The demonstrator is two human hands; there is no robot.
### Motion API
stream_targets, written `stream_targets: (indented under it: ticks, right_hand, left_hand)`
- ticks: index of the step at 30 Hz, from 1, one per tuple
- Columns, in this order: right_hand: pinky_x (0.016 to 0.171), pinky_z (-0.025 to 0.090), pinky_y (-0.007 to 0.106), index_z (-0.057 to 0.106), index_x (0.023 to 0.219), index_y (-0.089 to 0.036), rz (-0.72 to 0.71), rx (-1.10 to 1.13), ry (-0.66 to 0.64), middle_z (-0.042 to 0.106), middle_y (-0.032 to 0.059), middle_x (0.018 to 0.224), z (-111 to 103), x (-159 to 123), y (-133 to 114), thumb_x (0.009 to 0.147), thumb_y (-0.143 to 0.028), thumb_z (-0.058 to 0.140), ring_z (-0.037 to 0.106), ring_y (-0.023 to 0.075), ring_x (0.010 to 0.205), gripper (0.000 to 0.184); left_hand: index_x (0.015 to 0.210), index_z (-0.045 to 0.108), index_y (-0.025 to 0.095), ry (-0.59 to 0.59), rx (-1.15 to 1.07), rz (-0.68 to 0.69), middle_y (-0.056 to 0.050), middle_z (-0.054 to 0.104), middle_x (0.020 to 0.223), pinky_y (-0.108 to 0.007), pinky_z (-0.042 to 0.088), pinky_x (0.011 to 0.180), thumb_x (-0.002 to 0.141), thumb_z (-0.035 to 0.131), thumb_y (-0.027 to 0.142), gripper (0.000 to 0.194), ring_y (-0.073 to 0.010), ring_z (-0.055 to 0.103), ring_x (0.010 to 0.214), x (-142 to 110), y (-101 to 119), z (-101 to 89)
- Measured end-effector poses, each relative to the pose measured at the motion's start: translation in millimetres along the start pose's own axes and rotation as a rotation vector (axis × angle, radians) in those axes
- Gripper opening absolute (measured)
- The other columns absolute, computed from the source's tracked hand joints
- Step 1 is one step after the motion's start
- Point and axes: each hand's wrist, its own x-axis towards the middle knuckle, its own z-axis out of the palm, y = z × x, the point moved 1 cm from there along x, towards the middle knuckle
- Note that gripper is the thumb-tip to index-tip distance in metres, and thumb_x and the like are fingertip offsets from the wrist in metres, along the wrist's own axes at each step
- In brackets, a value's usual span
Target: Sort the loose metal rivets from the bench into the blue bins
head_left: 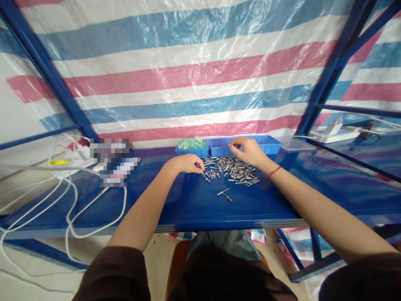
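Observation:
A heap of silvery blind rivets (238,169) lies on the blue table. My left hand (189,164) is at the heap's left edge, thumb and fingers pinched together at a rivet (205,176). Over the long blue bin (269,146) behind the heap hovers my right hand (247,151), its fingers curled into a pinch. Whatever is between those fingertips, if anything, is too small to make out. Two separate rivets (225,195) lie nearer the table's front edge.
A smaller blue bin (191,150) holds green plastic packets. Beside the long bin is a clear plastic lid or tray (297,144). White cables (73,200) trail across the left side near a blurred-out object (115,163). Blue posts (332,75) frame the table.

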Motion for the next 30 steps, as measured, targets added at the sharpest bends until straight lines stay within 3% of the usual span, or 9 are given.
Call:
stream_targets:
  ticks: [6,13,17,20,26,30]
  right_hand:
    - [0.075,0.041,0.033,0.066,0.079,-0.016,-0.168,-0.097,-0.021,0.067,0.0084,0.079,-8,-9,-6,0.087,-0.025,0.045,0.057,0.0209,0.076,0.025]
    - [0.072,0.034,0.033,0.066,0.081,-0.016,-0.339,-0.288,0.012,0.064,0.0087,0.078,-6,-29,-33,0.091,-0.026,0.041,0.051,0.0208,0.076,0.029]
    - [0.07,0.03,0.033,0.066,0.078,-0.016,-0.503,-0.352,-0.012,0.062,0.0079,0.074,2,-31,-50,0.091,-0.024,0.041,0.047,0.0198,0.076,0.029]
    - [0.069,0.028,0.033,0.066,0.077,-0.016,-0.551,-0.332,-0.02,0.062,0.0074,0.075,4,-32,-55,0.091,-0.023,0.043,0.047,0.0192,0.076,0.028]
    - [0.068,0.027,0.033,0.065,0.076,-0.016,-0.522,-0.36,-0.006,0.06,0.0073,0.072,10,-26,-47,0.091,-0.023,0.043,0.046,0.0195,0.076,0.028]
    - [0.067,0.025,0.034,0.064,0.071,-0.016,-0.616,-0.439,-0.057,0.059,0.0082,0.069,23,-13,-31,0.089,-0.024,0.045,0.044,0.02,0.074,0.026]
  left_hand:
    - [0.075,0.072,0.021,0.046,-0.042,-0.003,0.0,0.07,0.078,-0.02,0.04,0.06,0.069,0.066,0.023,0.009,-0.0131,0.062,0.067,6,3,9.8]
    - [0.075,0.068,0.018,0.208,0.139,0.105,-0.002,0.064,0.077,-0.022,0.042,0.067,0.079,0.056,0.015,0.013,-0.013,0.057,0.069,14,15,21.0]
    - [0.081,0.068,0.017,0.21,0.176,0.106,-0.003,0.063,0.083,-0.023,0.043,0.07,0.08,0.056,0.017,0.012,-0.0138,0.058,0.072,14,19,23.4]
    - [0.084,0.068,0.017,0.179,0.204,0.102,-0.004,0.064,0.086,-0.024,0.044,0.072,0.08,0.057,0.017,0.012,-0.0143,0.059,0.075,13,19,23.0]
    - [0.088,0.065,0.015,0.247,0.294,0.092,-0.008,0.063,0.093,-0.029,0.046,0.081,0.089,0.043,0.02,0.023,-0.0186,0.061,0.087,16,18,24.9]
    - [0.091,0.062,0.017,0.269,0.306,0.059,-0.008,0.065,0.092,-0.032,0.046,0.08,0.09,0.041,0.02,0.022,-0.0212,0.062,0.088,18,18,27.2]
